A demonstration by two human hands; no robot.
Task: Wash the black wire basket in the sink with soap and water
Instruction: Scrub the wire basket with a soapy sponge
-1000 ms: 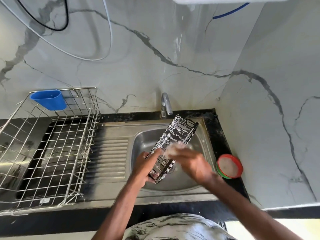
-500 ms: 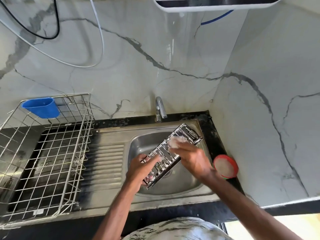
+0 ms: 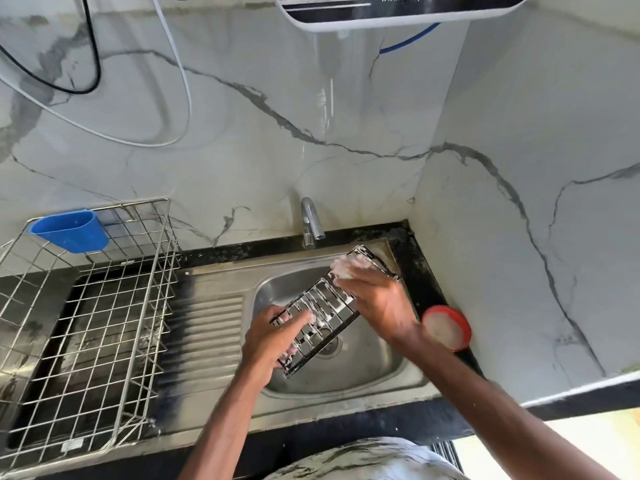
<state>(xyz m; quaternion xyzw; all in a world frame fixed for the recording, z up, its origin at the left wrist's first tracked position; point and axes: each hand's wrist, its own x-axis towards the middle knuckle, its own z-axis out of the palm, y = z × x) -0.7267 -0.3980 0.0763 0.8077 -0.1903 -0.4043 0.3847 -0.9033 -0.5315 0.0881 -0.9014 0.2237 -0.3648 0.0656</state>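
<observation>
Head view: the black wire basket (image 3: pixel 322 315) hangs tilted over the steel sink (image 3: pixel 377 372), far end toward one o'clock. The left hand (image 3: pixel 266 344) grips its near end in curled fingers; the right hand (image 3: pixel 379 303) clutches a foamy white pad (image 3: pixel 346 266) against the far end. Soaping seems underway; next, rinsing beneath the chrome tap (image 3: pixel 310 221).

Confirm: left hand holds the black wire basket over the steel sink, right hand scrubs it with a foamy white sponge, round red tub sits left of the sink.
Not quite. The head view shows the round red tub right of the steel sink, on the black counter. The left hand, right hand and black wire basket are as stated.
</observation>
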